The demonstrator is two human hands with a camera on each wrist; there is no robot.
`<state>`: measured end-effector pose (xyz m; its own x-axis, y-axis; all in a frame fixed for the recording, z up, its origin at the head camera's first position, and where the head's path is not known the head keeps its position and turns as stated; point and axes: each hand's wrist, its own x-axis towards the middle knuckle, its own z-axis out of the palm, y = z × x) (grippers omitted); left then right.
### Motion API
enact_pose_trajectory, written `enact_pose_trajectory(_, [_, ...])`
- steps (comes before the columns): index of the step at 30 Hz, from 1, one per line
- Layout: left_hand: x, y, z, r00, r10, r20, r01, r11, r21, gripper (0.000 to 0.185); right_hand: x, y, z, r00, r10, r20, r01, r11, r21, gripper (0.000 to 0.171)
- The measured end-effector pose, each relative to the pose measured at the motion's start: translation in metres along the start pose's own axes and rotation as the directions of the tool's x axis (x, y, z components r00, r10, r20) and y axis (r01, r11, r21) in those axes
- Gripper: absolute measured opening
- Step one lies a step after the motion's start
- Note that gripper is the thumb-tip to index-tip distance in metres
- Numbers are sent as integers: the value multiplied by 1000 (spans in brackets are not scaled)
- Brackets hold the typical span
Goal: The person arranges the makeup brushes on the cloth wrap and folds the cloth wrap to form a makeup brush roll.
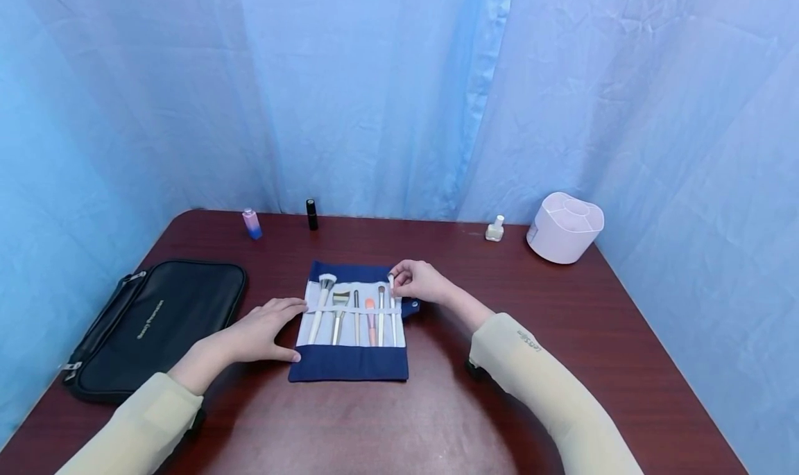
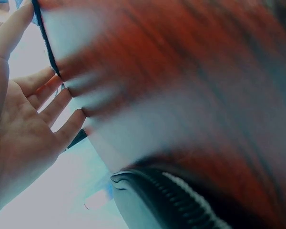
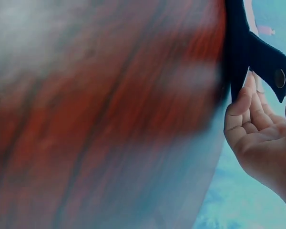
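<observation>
A navy and grey makeup brush roll (image 1: 347, 363) lies unfolded on the table, with several brushes standing side by side under its elastic band. Leftmost is a large white-handled brush (image 1: 316, 320); a pink brush (image 1: 371, 322) sits further right. At the upper right corner, my right hand (image 1: 419, 281) pinches the head end of the rightmost slim makeup brush (image 1: 393, 320), whose lower part is in the roll. My left hand (image 1: 265, 329) touches the roll's left edge with relaxed, spread fingers. In the right wrist view, a snap strap (image 3: 271, 64) sticks out beside the right hand (image 3: 262, 129).
A black zipped case (image 1: 168, 322) lies left of the roll. Along the back stand a pink-blue bottle (image 1: 252, 223), a black tube (image 1: 312, 215), a nail polish bottle (image 1: 495, 229) and a white container (image 1: 562, 236). Blue curtains (image 1: 374, 100) hang around the table.
</observation>
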<state>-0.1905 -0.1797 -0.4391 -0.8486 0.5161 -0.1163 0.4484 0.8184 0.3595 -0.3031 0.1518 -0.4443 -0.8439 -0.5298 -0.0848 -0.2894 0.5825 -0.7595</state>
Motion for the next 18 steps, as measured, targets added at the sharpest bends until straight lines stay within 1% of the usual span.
enact_pose_trajectory(5, [0, 1, -1, 1000, -5, 5, 5, 1000, 1, 86, -6, 3, 1, 998, -23, 60, 24, 1000, -19, 32])
enact_pose_trajectory(12, [0, 1, -2, 1000, -1, 2, 1, 1000, -2, 86, -9, 5, 1, 996, -35, 83, 38, 999, -36, 33])
enact_pose_trajectory(15, [1, 1, -2, 1000, 0, 10, 0, 1000, 2, 86, -11, 4, 0, 996, -51, 68, 56, 997, -62, 35])
enact_pose_trajectory(18, [3, 0, -3, 1000, 0, 21, 0, 1000, 4, 86, -16, 0, -5, 996, -84, 20, 86, 989, -123, 36])
